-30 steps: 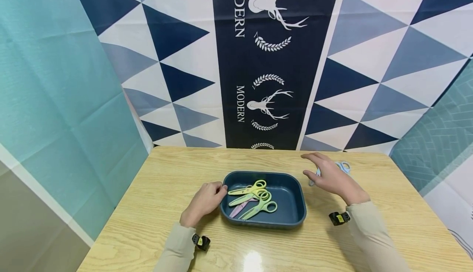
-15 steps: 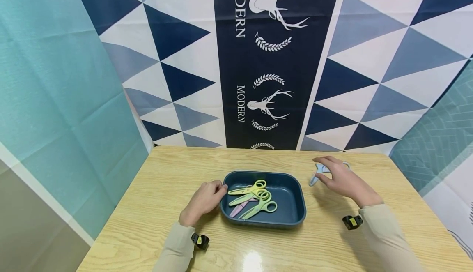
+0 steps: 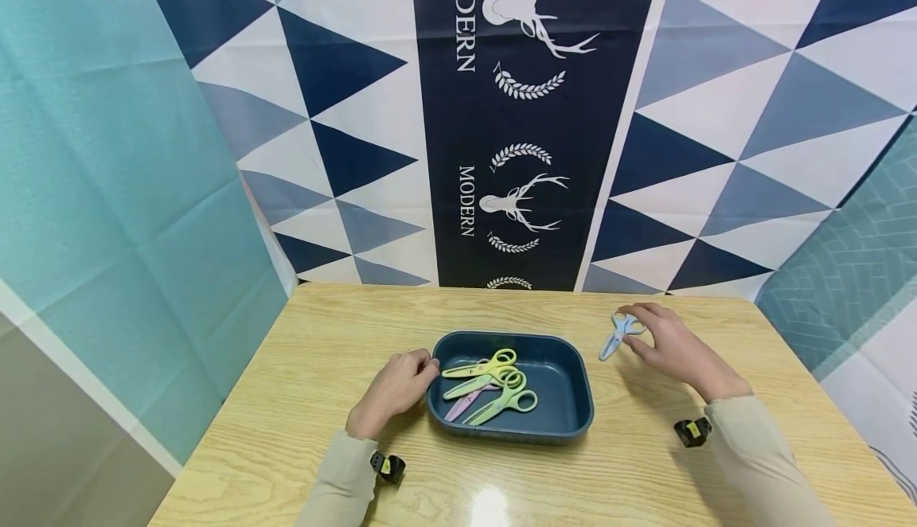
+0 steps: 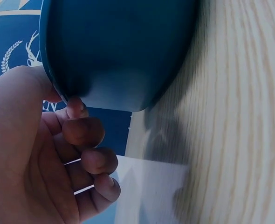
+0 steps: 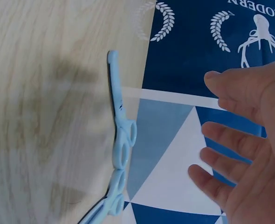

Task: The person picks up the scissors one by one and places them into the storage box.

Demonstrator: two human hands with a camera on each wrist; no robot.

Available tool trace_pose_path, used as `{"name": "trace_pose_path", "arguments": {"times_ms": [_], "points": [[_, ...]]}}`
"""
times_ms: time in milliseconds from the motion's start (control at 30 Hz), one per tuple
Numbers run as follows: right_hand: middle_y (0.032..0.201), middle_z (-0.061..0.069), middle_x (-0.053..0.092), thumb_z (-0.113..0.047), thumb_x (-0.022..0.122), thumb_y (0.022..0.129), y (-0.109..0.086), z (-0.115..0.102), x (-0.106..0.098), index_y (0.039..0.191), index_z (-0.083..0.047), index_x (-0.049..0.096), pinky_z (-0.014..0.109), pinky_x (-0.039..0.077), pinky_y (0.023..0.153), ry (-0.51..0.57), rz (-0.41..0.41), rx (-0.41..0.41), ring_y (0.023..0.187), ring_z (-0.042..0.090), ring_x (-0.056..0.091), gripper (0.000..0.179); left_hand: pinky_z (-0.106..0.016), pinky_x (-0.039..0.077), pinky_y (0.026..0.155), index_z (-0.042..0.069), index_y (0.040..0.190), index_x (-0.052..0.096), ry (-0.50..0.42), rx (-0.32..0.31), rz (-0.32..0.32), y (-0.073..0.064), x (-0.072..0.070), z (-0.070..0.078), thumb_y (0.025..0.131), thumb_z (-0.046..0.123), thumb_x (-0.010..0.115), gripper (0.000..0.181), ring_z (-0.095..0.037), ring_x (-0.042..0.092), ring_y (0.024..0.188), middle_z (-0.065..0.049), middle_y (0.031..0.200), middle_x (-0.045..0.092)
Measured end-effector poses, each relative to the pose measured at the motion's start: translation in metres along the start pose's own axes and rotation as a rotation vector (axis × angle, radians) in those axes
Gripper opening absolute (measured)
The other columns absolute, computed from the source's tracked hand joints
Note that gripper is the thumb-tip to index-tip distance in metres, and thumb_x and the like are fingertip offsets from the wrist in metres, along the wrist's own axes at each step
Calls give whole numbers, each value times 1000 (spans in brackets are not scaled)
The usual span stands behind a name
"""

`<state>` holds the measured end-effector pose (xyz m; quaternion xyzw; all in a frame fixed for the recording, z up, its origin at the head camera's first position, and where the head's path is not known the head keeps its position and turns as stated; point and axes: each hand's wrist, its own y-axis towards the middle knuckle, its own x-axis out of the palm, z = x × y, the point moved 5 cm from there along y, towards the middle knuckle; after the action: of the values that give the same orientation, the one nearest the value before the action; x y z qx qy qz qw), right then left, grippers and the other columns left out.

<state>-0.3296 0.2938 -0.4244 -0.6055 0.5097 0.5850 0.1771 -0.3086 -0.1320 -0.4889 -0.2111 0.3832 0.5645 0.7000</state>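
My left hand (image 3: 396,388) pinches the left rim of a dark blue rectangular box (image 3: 516,435) between thumb and finger; the left wrist view shows its other fingers (image 4: 98,161) curled below the box wall (image 4: 119,56). Inside the box lie yellow scissors (image 3: 469,370), green scissors (image 3: 494,407) and partly covered pink scissors (image 3: 458,407). My right hand (image 3: 677,344) hovers beside light blue scissors (image 3: 614,344) on the table. Its fingers are spread and apart from them in the right wrist view, where a second blue pair (image 5: 94,213) lies end to end with the first.
The wooden table (image 3: 344,320) carries the box at its middle. A patterned cloth (image 3: 358,129) hangs behind the far edge, and a turquoise cloth (image 3: 129,193) hangs at the left.
My right hand has drawn back to the right, uncovering the near blue scissors and covering the other pair's handles in the head view. The left hand has stayed on the box rim.
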Motion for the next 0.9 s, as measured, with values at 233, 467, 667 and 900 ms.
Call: {"name": "trace_pose_path", "arguments": {"times_ms": [233,467,667,900], "points": [[133,29,59,-10,73,94,-2,9,4,134,2,59,67,46,96,6,-17,32,121,51,57,44,-24,33,52,17,71,50,7,23,10,-1,0,2,107,27,50,37,-10,39,50,5,60,42],[140,31,54,-9,70,95,0,18,9,140,2,54,68,44,100,16,-62,60,126,53,55,48,-24,33,52,17,71,49,4,19,8,-1,1,2,107,27,50,37,-9,39,50,5,60,41],[144,33,51,-11,69,96,4,23,12,143,3,52,68,42,103,17,-109,85,129,55,51,51,-24,33,52,17,71,49,3,19,4,-1,2,1,107,28,49,38,-9,38,49,5,59,41],[143,35,52,-7,68,95,10,26,14,141,7,52,67,42,104,4,-112,80,130,55,51,50,-24,34,52,17,71,49,7,26,4,0,2,1,107,27,49,38,-9,38,49,5,59,41]]}}
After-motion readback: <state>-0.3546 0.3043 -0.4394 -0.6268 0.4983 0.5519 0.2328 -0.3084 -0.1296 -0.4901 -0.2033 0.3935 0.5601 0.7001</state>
